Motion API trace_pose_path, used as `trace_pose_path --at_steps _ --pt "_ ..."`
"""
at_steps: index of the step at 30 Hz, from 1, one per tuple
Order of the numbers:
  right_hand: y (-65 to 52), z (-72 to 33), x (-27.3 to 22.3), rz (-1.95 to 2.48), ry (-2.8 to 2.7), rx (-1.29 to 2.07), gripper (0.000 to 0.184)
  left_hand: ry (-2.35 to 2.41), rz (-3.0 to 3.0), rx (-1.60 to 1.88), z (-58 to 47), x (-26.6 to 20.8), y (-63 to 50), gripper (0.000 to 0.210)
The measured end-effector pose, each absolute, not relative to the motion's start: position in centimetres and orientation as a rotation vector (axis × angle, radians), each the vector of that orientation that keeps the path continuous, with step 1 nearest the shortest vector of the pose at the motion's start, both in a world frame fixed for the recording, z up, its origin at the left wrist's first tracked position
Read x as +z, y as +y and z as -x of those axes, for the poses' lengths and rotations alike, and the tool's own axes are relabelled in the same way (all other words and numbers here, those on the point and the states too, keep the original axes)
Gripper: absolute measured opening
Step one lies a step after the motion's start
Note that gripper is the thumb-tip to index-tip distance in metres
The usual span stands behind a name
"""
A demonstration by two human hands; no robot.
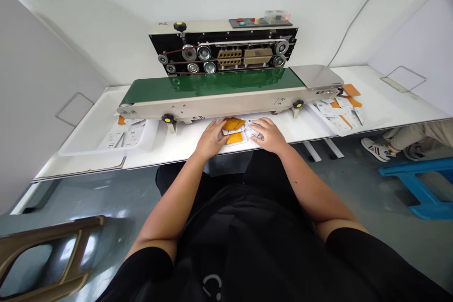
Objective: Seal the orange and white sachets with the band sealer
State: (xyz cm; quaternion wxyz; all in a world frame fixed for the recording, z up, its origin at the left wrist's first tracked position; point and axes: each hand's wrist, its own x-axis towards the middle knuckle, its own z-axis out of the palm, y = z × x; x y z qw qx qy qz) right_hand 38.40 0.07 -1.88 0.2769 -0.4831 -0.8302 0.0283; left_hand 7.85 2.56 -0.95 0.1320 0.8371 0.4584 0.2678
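Note:
Several flat packets (pixel 235 138) with orange faces and white printed parts lie between my hands, at the front of the white table. The upper orange packet (pixel 233 124) sits tilted over the lower one. Around the packets' left edge are the fingers and thumb of my left hand (pixel 210 141), closed on them. My right hand (pixel 272 136) grips their white printed end from the right, its fingers bent over the top. The fingers partly cover the packets, so how they overlap cannot be made out fully.
Behind the hands stands a band sealing machine (pixel 226 52) with a green conveyor belt (pixel 212 88). A clear bin (pixel 150 137) with packets is at left; another pile of packets (pixel 339 115) is at right. A blue stool (pixel 421 188) and another person's shoe (pixel 377 149) are right.

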Motion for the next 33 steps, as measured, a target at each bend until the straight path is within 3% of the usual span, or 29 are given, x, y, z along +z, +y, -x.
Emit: trace_pose_path --at_steps 5,10,17,21,25,29,33 --pt "0.1 -38.4 -1.9 1.319 -2.234 0.071 0.048 1.337 -2.396 0.805 -7.8 -1.0 2.4 0.053" --pt "0.0 -38.4 -1.9 1.322 -2.242 0.089 0.047 1.231 -2.496 0.806 -7.8 -1.0 2.5 0.060" --pt "-0.4 -38.3 -1.7 1.329 -2.215 0.019 0.047 1.269 -2.543 0.800 -8.1 -1.6 2.7 0.037" --pt "-0.5 -38.3 -1.7 1.328 -2.204 0.017 0.046 1.275 -2.570 0.896 -8.1 -1.1 1.8 0.036" --pt "-0.5 -38.4 -1.8 1.338 -2.194 0.024 0.046 1.447 -2.511 1.113 -7.8 -0.8 0.3 0.039" --pt "-0.5 -38.4 -1.8 1.329 -2.178 -0.040 0.044 1.759 -2.287 1.389 -7.4 -1.0 -0.9 0.035" --pt "-1.0 -37.6 -1.5 1.348 -2.016 -0.185 0.036 1.782 -2.144 1.637 -6.9 -1.3 -0.7 0.027"
